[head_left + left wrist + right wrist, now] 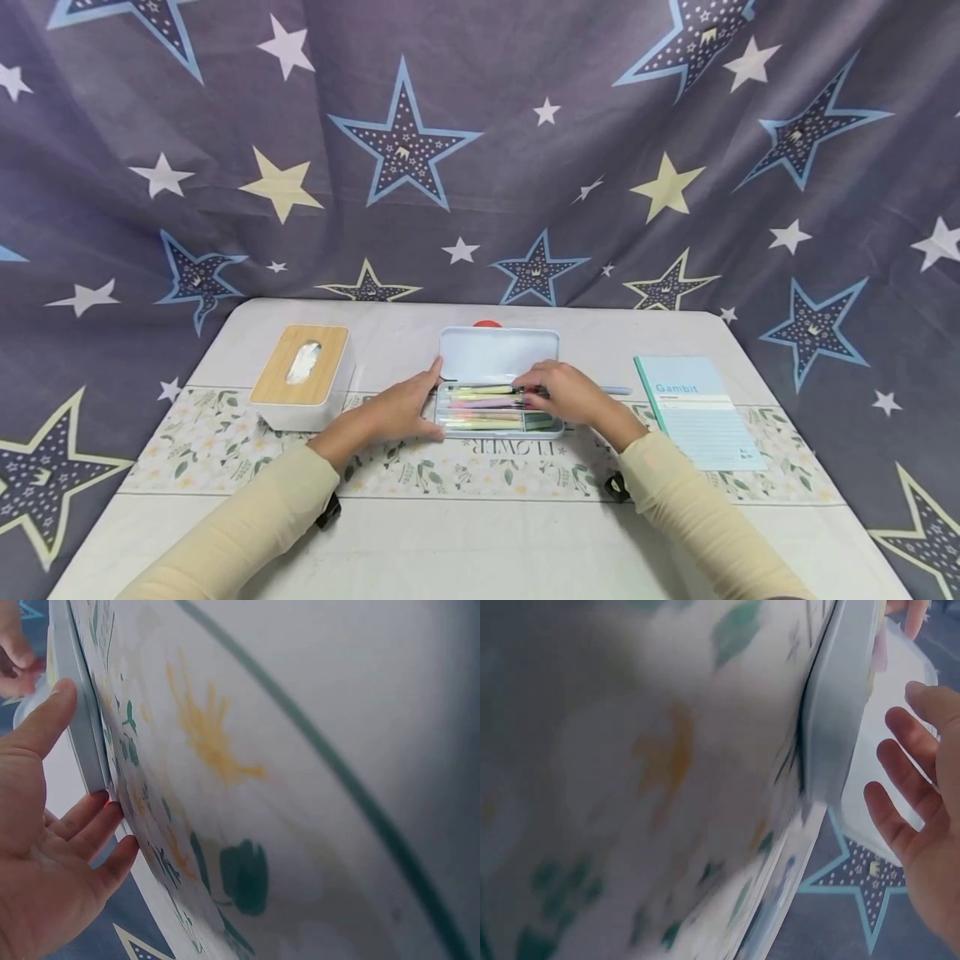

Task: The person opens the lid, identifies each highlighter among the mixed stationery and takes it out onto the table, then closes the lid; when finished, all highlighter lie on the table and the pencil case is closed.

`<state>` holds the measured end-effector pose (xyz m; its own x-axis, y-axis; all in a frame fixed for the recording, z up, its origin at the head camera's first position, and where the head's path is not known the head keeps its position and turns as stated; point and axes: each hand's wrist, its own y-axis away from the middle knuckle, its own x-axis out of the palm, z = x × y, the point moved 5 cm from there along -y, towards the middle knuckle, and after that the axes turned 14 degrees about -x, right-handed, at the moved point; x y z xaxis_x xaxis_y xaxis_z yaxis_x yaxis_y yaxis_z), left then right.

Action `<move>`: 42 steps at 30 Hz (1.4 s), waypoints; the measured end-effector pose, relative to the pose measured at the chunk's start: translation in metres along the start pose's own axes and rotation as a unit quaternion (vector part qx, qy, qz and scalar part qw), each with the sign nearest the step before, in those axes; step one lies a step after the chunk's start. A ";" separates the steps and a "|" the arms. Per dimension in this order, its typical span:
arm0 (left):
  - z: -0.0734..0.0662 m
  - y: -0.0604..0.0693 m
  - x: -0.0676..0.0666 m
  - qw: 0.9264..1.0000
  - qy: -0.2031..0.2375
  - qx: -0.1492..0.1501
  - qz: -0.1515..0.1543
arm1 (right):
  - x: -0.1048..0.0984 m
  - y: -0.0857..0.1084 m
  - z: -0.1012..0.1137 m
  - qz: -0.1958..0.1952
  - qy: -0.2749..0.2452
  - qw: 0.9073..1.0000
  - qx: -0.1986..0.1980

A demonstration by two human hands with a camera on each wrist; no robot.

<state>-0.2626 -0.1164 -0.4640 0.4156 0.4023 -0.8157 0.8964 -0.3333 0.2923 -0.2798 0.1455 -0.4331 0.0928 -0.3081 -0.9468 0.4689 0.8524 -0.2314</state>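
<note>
A pale blue pencil case [442, 423] lies with its lid [498, 354] raised at the back and several pens [480, 403] inside. My left hand [401, 408] is at its left end, thumb by the front corner and fingers by the hinge side. The left wrist view shows that hand [45, 832] touching the case's side [86, 739] with extended fingers. Over the case's right half, my right hand [573, 396] has its fingertips down among the pens. In the right wrist view this hand [930, 795] has loosely bent, spread fingers beside the case [836, 712], with nothing visibly held.
A tissue box [300, 367] with a wooden top stands at the left. At the right lies a light blue notebook [697, 412]. A blue stick-like object [617, 390] is just right of the case, and a red object [487, 323] shows behind the lid.
</note>
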 end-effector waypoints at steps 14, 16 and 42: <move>-0.002 -0.001 0.002 1.000 -0.006 -0.002 0.005 | 0.013 -0.014 0.011 0.036 0.023 0.999 -0.016; -0.002 -0.001 0.002 1.000 -0.007 0.000 0.002 | 0.013 -0.015 0.011 0.037 0.022 0.999 -0.017; -0.002 0.004 -0.001 1.000 -0.002 0.004 -0.005 | 0.013 -0.019 0.014 0.004 0.057 0.997 -0.059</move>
<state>-0.2592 -0.1168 -0.4612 0.4056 0.4024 -0.8207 0.8995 -0.3355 0.2800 -0.2757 0.1192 -0.4380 -0.0075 -0.2575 -0.9662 0.3607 0.9005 -0.2428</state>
